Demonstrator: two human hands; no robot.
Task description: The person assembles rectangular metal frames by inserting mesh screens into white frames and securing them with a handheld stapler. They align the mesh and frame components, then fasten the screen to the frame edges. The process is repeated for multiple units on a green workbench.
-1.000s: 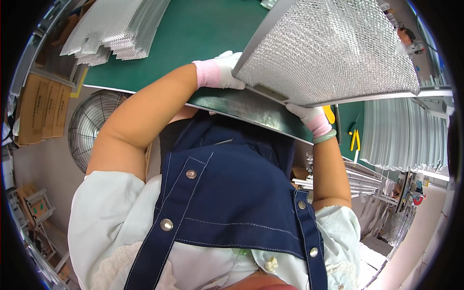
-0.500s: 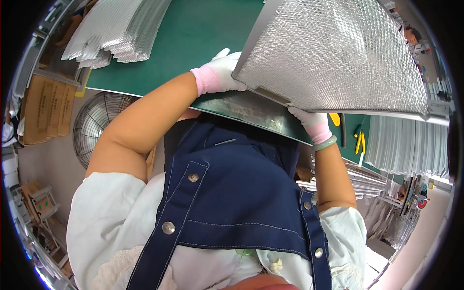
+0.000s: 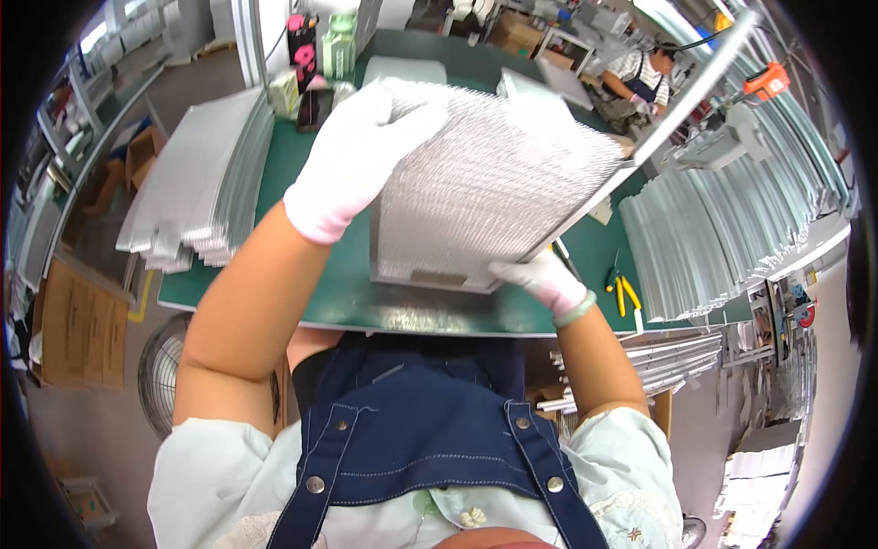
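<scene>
A silver wire-mesh filter panel [image 3: 485,183] with a thin metal frame stands tilted over the bench in front of me. Its lower edge has a small rectangular cutout. My left hand [image 3: 343,156], in a white glove with a pink cuff, is closed at the panel's upper left edge; its thumb lies over the mesh and the other fingertips are partly hidden. Gloved likewise, my right hand [image 3: 546,279] grips the lower right corner, where a long metal frame bar [image 3: 672,128] runs up along the side and past the mesh.
Stacked mesh sheets [image 3: 197,174] lie at the bench's left. Many metal frame strips [image 3: 713,238] line the right, beside yellow-handled pliers [image 3: 624,291]. An orange-and-black tool [image 3: 766,82] is beyond them. Another person [image 3: 640,78] works at the far right. A fan [image 3: 160,375] stands below left.
The panel has swung from the upper right toward the middle and now stands more upright. My left hand has moved from its lower corner to the upper left edge. My view takes in more of the bench.
</scene>
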